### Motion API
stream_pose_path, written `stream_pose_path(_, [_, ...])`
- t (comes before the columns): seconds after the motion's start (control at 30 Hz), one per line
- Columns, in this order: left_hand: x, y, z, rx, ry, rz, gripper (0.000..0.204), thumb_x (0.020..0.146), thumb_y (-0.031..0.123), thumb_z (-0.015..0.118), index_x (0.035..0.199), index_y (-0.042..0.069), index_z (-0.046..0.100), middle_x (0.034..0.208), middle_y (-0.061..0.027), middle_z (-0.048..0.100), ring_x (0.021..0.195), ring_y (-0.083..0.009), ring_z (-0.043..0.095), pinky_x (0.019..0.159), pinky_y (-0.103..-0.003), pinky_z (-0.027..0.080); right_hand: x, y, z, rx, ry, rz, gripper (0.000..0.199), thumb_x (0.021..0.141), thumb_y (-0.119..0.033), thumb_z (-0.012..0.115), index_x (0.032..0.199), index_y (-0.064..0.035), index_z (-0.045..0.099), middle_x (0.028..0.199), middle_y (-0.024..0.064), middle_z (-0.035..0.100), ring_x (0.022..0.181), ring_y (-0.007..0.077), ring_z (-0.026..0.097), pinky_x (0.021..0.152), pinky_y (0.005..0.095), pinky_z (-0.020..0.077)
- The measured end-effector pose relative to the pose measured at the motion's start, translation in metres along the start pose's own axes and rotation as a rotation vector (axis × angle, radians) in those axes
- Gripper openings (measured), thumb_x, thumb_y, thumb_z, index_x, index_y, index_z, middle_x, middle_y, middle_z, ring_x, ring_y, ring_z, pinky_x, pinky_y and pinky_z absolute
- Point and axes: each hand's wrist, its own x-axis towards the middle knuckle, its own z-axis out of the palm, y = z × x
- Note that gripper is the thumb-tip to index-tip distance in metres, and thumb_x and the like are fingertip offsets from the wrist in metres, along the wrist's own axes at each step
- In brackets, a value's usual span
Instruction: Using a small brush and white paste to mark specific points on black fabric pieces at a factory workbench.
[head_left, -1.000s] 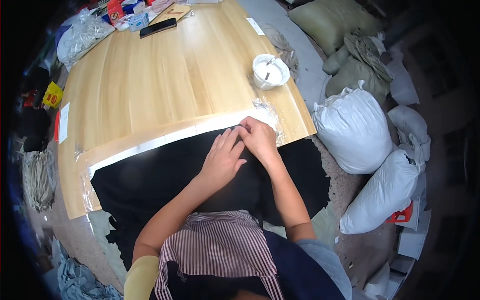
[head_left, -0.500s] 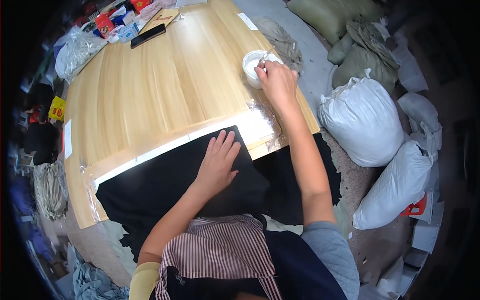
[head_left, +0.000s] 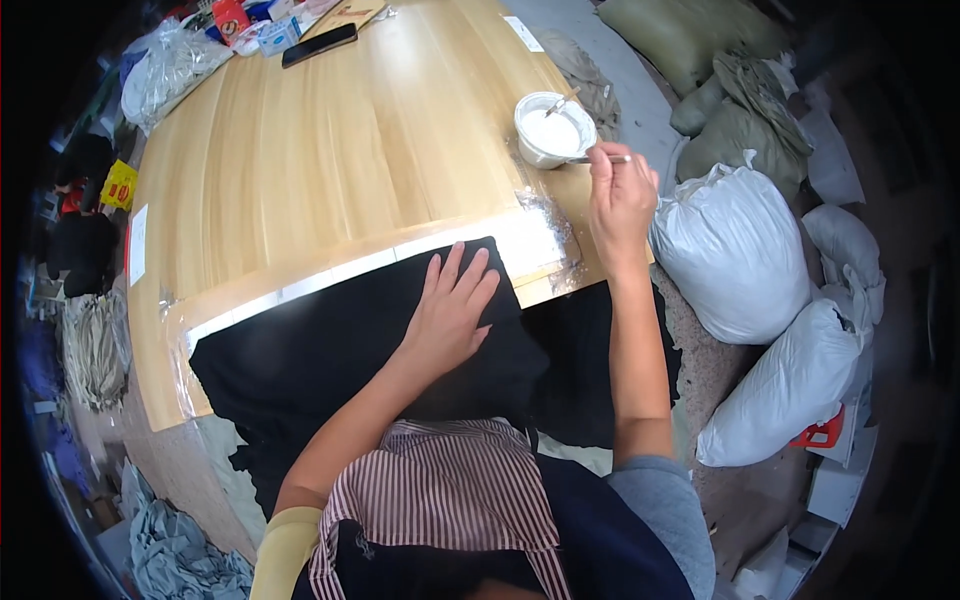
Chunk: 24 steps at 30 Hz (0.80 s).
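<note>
My left hand (head_left: 458, 305) lies with spread fingers on a black piece of fabric (head_left: 360, 350), close to its far edge. The fabric covers the near side of the table and hangs off it. At the right, my right hand (head_left: 622, 195) pinches a thin stick-like tool (head_left: 612, 159) whose exact kind I cannot make out. Its far end points left, at the near rim of a clear plastic tub (head_left: 541, 155) holding a white substance (head_left: 552, 134). A second slim stick (head_left: 566, 100) leans in the tub, against its far rim.
The wooden table (head_left: 330, 150) carries a phone (head_left: 320, 45), a clear plastic bag (head_left: 175, 75) and small boxes at its far left. Clear tape and a white strip (head_left: 290, 300) run along its near edge. Stuffed white sacks (head_left: 735, 255) stand on the floor to the right.
My right hand has moved from over the tub to its near right side, bringing the thin tool with it. The left hand stays on the fabric. The view has shifted slightly.
</note>
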Motion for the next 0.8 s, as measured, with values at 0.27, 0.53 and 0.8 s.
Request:
stream_pose_path(0.27, [0.0,-0.003,0.003,0.021,-0.024,0.001,0.073,0.068,0.017,0.083,0.132,0.006,0.049,0.146,-0.0186,0.04,0.141,-0.0448,0.029,0.112,-0.059,0.028,-0.064,-0.063,0.013,0.492,-0.122,0.191,0.016,0.094,-0.01,0.057,0.08,-0.005,0.063,0.082,0.007,0.066,0.074,0.026,0.059,0.072,0.0376,0.0415])
stream_pose_path(0.53, [0.0,-0.005,0.001,-0.06,-0.005,0.004,0.077,0.067,0.014,0.083,0.135,0.005,0.048,0.147,-0.0189,0.038,0.141,-0.0448,0.028,0.112,-0.061,0.027,-0.063,-0.077,0.028,0.395,-0.19,0.03,0.01,0.091,-0.01,0.06,0.083,-0.0046,0.063,0.081,0.0053,0.066,0.071,0.0256,0.059,0.071,0.0362,0.0391])
stream_pose_path(0.8, [-0.004,-0.008,0.003,-0.201,0.063,0.003,0.071,0.071,0.006,0.075,0.134,-0.001,0.046,0.144,-0.0227,0.041,0.141,-0.04,0.032,0.117,-0.052,0.025,-0.069,-0.101,0.027,0.684,-0.195,0.347,0.023,0.098,-0.014,0.056,0.081,0.0011,0.062,0.074,0.0098,0.064,0.066,0.0231,0.057,0.065,0.0352,0.046])
